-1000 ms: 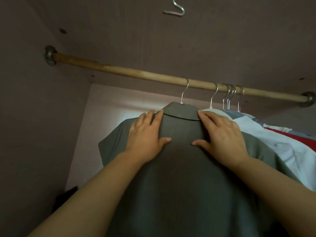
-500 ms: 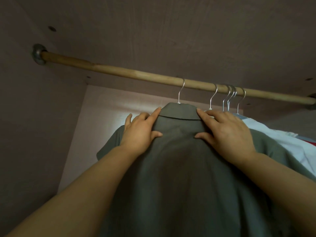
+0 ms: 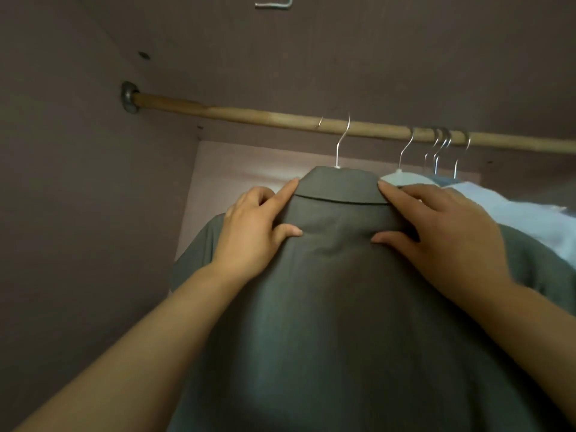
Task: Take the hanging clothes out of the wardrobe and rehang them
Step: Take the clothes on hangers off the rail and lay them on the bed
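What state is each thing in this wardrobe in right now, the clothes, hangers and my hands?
Grey shirt: on its hanger, collar folded down.
Hanger hook: hooked over the wooden rod.
Left hand: rests flat on the shirt, left of the collar.
Right hand: rests flat on the shirt, right of the collar.
Other hangers: on the rod, further right, carrying clothes.

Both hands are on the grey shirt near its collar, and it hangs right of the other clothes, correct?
No. The head view shows the grey shirt hanging left of the other clothes; the left hand and right hand are near its collar.
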A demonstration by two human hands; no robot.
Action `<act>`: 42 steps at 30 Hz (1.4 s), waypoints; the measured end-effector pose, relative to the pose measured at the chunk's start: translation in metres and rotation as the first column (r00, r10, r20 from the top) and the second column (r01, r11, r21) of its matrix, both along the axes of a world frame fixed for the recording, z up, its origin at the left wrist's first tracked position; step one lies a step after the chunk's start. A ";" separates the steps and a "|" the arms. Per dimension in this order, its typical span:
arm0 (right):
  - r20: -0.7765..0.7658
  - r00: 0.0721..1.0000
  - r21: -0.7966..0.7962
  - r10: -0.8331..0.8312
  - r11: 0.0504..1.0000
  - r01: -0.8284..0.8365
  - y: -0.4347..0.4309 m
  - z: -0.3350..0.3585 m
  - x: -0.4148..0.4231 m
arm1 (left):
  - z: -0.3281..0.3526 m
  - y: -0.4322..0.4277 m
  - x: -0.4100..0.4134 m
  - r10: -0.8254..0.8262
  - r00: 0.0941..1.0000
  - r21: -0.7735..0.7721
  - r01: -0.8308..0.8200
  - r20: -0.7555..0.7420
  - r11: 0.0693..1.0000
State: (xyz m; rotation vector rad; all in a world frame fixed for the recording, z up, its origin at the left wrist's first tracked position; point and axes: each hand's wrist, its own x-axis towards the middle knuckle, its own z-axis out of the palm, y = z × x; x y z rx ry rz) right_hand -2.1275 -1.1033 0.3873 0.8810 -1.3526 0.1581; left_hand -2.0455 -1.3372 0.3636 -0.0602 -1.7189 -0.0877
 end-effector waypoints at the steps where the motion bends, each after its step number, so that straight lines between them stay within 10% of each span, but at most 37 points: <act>1: 0.005 1.000 0.007 0.007 1.000 -0.007 0.003 -0.010 0.003 | -0.011 0.003 0.007 0.008 1.000 -0.004 -0.008 0.003 1.000; 14: 0.279 0.948 0.096 0.152 0.978 -0.185 0.053 -0.179 0.043 | -0.184 0.056 0.081 0.115 0.980 0.022 -0.120 0.165 0.993; 29: 0.448 0.865 0.002 -0.226 0.968 0.251 0.185 -0.298 0.252 | -0.269 0.161 0.179 -0.205 0.925 -0.109 0.251 0.320 0.962; 42: 0.424 0.681 -0.007 -0.598 0.749 0.662 0.338 -0.301 0.488 | -0.276 0.342 0.288 -0.644 0.728 -0.111 0.678 0.234 0.726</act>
